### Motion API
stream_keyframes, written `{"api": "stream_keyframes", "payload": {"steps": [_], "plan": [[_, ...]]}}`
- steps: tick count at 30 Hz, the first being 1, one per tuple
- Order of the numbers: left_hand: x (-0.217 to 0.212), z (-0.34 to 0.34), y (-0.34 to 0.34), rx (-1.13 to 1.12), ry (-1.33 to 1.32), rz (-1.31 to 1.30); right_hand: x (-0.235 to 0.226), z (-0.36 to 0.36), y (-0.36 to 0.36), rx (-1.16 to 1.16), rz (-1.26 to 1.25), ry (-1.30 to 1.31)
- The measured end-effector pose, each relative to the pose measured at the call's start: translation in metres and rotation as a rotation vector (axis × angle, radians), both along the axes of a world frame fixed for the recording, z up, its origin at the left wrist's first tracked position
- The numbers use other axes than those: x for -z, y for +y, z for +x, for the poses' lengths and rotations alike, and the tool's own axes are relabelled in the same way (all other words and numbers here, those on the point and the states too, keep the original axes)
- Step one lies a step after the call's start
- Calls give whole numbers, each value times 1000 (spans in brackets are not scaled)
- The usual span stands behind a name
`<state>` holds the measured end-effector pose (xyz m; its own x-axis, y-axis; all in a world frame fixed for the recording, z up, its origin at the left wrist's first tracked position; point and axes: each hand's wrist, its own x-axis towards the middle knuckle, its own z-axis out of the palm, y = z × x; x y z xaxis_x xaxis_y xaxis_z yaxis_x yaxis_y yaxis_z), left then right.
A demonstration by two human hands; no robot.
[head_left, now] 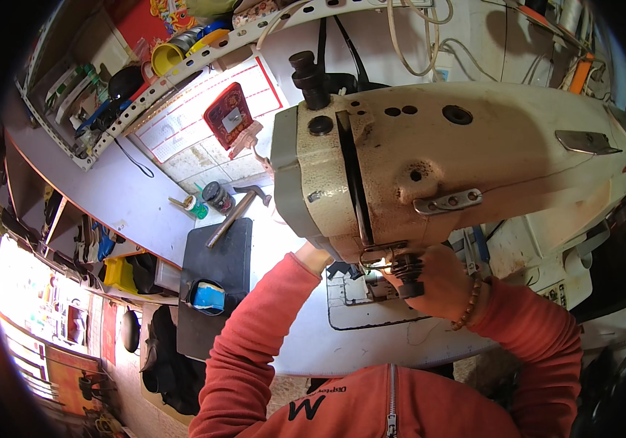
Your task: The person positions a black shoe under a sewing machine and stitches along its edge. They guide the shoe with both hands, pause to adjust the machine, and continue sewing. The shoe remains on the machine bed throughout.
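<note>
A large beige sewing machine (400,157), worn and stained, fills the upper right in front of me. My right hand (442,281), with a bead bracelet (467,303) at its wrist, is at the machine's lower front, beside a black knob (408,276). Its fingertips are hidden behind that knob and the glare of a small light. Only the wrist and back edge of my left hand (314,257) show; its fingers reach under the machine's head and are out of sight. Below lies the metal needle plate (371,292), with a dark scrap (343,271) beside it.
Left of the machine, a hammer (230,219) rests partly on a black board (218,255), with a round tin (208,298) holding something blue. Two small jars (218,196) stand behind. A perforated metal shelf rail (174,73) crosses the upper left. Tools (475,248) lie by the machine's base.
</note>
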<state>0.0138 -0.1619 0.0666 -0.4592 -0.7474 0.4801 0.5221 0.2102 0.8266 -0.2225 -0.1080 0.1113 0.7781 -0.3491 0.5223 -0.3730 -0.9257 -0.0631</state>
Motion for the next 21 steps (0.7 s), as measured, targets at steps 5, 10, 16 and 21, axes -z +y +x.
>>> {"api": "stream_keyframes", "payload": {"steps": [5, 10, 16, 21], "plan": [[-1, 1, 3, 3, -4, 3, -1, 0, 2, 10, -21, 21], [-1, 1, 5, 10, -4, 7, 0, 1, 1, 12, -22, 25], [-2, 2, 4, 17, 0, 7, 3, 2, -1, 7, 6, -39], [-2, 2, 5, 21, 3, 3, 3, 2, -1, -8, 19, -71]]}}
